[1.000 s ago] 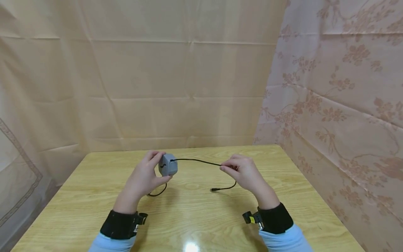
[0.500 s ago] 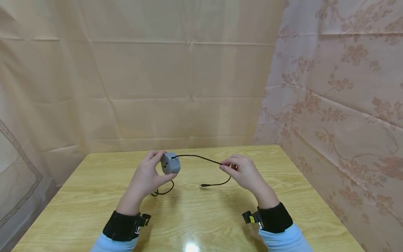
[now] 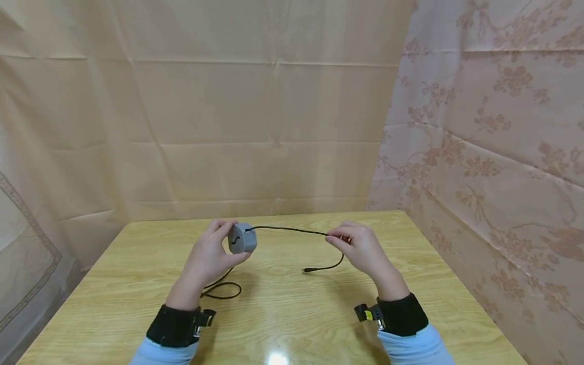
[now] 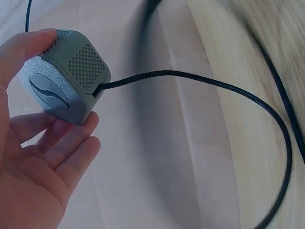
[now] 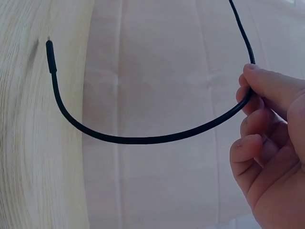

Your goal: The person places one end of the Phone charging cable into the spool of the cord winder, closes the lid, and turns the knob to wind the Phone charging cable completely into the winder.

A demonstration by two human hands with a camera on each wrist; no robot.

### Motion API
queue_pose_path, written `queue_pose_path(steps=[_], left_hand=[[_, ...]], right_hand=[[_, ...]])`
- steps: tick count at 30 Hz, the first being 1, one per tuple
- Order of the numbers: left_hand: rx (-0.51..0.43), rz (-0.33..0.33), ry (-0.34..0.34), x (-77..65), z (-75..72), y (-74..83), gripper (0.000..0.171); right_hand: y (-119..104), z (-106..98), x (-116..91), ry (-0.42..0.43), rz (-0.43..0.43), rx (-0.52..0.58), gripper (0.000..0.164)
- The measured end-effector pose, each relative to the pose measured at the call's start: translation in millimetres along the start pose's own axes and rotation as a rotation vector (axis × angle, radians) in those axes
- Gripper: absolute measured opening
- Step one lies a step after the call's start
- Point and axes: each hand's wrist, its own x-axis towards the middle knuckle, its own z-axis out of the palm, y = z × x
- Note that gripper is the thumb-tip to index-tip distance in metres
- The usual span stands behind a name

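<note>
Just now, at the far left, the loop of cord (image 3: 221,298) below the left hand (image 3: 207,261) sits lower and wider than half a second ago; whether it rests on the counter (image 3: 283,309) I cannot tell. That hand, moved slightly left, grips the gray block (image 3: 242,239) between thumb and fingertips on opposite sides, its palm standing off it, above the counter's far part. Rightward, the black cord (image 3: 292,229) leaves the block and spans to the other hand, flatter than its arch before, so I judge the slack between the hands is being taken up. Beneath that span, the plug (image 3: 309,269) dangles free, a little further right than before. Last, the right hand (image 3: 362,248), also shifted slightly right, pinches the cord between thumb and forefinger, its other fingers loosely curled.
</note>
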Motion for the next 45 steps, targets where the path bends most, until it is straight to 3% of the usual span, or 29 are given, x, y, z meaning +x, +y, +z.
queue_pose_path(steps=[11,18,25,35,41,45], left_hand=[[-0.052,-0.021,0.011,1.1,2.9,1.9,0.079],[-0.157,-0.091,-0.012,3.1,3.0,3.2,0.082],[-0.307,-0.111,-0.026,6.1,1.4,1.4,0.082],[-0.448,-0.124,-0.084,7.7,1.6,2.1,0.071],[-0.531,-0.094,-0.125,5.9,5.5,4.0,0.065],[-0.583,-0.113,-0.156,4.6,6.8,6.4,0.066]], right_hand=[[0,0,0,-0.024,0.041,0.024,0.006],[-1,-2,-1,-0.014,0.041,0.064,0.014],[-5,-1,1,-0.034,0.045,0.147,0.030],[-21,30,7,-0.167,0.044,0.246,0.055],[-29,53,12,-0.276,0.063,0.289,0.047],[-29,64,14,-0.326,0.095,0.307,0.048]])
